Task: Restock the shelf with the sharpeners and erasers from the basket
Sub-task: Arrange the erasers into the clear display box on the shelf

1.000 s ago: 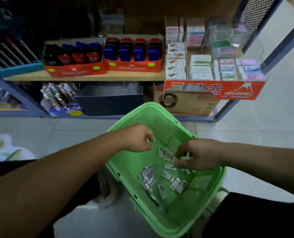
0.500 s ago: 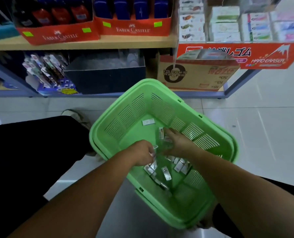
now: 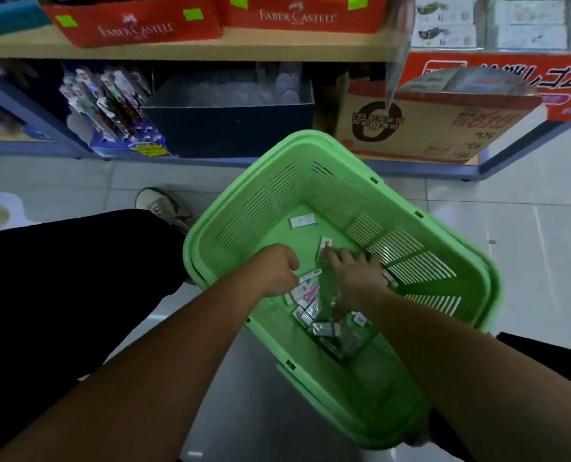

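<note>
A green plastic basket (image 3: 279,198) stands on the floor below the shelf (image 3: 211,48). Small wrapped erasers (image 3: 324,328) lie in a loose heap on its bottom, and one lone eraser (image 3: 302,221) lies farther back. My left hand (image 3: 276,268) is curled inside the basket and holds several small packs that stick out under its fingers. Just to its right, my right hand (image 3: 357,275) reaches forward and pinches one upright eraser (image 3: 324,249) at its fingertips. Red Faber-Castell sharpener boxes (image 3: 134,28) sit on the shelf above.
A red eraser display (image 3: 497,75) hangs at the upper right over a cardboard box (image 3: 427,128). A dark bin (image 3: 227,128) and hanging pen packs (image 3: 111,105) fill the lower shelf. My shoe (image 3: 164,205) and dark trouser leg are left of the basket.
My view has tilted down and moved closer to the basket. Both hands went deeper into it; the right hand reached forward to a single eraser while the left stayed curled.
</note>
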